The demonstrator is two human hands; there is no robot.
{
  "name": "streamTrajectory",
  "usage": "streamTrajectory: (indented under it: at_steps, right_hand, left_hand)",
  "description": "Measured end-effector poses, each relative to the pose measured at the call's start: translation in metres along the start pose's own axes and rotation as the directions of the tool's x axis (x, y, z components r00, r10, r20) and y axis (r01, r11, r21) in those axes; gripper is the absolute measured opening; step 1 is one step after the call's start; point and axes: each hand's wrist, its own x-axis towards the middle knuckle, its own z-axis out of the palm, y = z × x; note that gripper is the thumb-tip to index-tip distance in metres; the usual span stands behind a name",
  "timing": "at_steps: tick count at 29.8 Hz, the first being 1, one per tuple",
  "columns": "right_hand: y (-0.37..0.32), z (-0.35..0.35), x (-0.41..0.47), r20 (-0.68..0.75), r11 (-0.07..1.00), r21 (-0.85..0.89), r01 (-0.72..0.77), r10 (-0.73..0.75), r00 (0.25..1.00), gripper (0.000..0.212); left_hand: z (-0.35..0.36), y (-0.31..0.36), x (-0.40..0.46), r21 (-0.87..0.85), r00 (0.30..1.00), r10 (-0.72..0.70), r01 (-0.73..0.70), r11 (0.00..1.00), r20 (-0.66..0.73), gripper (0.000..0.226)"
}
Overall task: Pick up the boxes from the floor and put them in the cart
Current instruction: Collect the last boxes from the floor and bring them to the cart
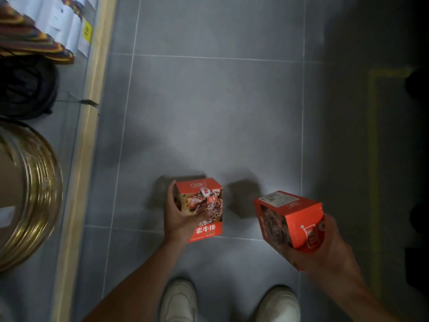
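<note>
Two boxes in the hands, cart not in view

The picking-up part looked nearly done: the left hand [180,217] gripped one red box [204,205], thumb across its front and fingers on its left side, low over the grey tiled floor [220,112]; whether it had fully left the floor I could not tell. The right hand [325,247] held the second red box [287,219] from below, fingers curled around its lower end, tilted and clearly lifted. Both forearms reached forward and down, above the white shoes [178,300]. Putting them in the cart was, I judge, still left.
</note>
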Motion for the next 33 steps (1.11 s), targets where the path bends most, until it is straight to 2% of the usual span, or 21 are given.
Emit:
streamTrajectory:
  at_steps: [2,6,9,13,16,25,30,33]
  right_hand:
    - [-0.008,-0.014,-0.011,-0.006,0.999,-0.03,0.018,-0.019,1.0,0.099]
    - [-0.029,-0.052,-0.043,-0.003,0.997,-0.057,0.051,-0.052,0.999,0.093]
    - [-0.056,-0.087,-0.077,0.005,0.996,-0.066,0.067,-0.067,0.998,0.096]
    - [-0.106,-0.145,-0.133,-0.019,0.989,-0.099,0.114,-0.117,0.993,0.106]
    - [-0.14,-0.201,-0.186,-0.041,0.983,-0.125,0.134,-0.14,0.989,0.105]
    - [-0.244,-0.385,-0.345,-0.128,0.955,-0.172,0.241,-0.264,0.956,0.09]
    - [-0.279,-0.462,-0.419,-0.194,0.941,-0.163,0.297,-0.325,0.925,0.095]
    - [-0.291,-0.5,-0.459,-0.23,0.927,-0.165,0.337,-0.369,0.901,0.089]
  left_hand:
    - [-0.003,0.01,-0.013,0.032,1.0,0.013,-0.013,0.999,-0.007,0.132]
    - [-0.016,0.064,-0.057,0.014,1.0,0.0,0.0,1.0,-0.019,0.1]
    - [-0.035,0.117,-0.09,0.053,0.996,0.086,-0.087,0.995,0.024,0.104]
    - [-0.068,0.211,-0.137,0.085,0.98,0.174,-0.182,0.98,0.096,0.095]
    - [-0.094,0.287,-0.181,0.101,0.96,0.245,-0.26,0.96,0.137,0.102]
    - [-0.149,0.528,-0.34,0.03,0.84,0.479,-0.502,0.864,0.253,0.102]
    - [-0.165,0.616,-0.42,-0.01,0.777,0.582,-0.598,0.802,0.241,0.104]
    - [-0.173,0.656,-0.463,-0.026,0.72,0.648,-0.664,0.747,0.248,0.1]
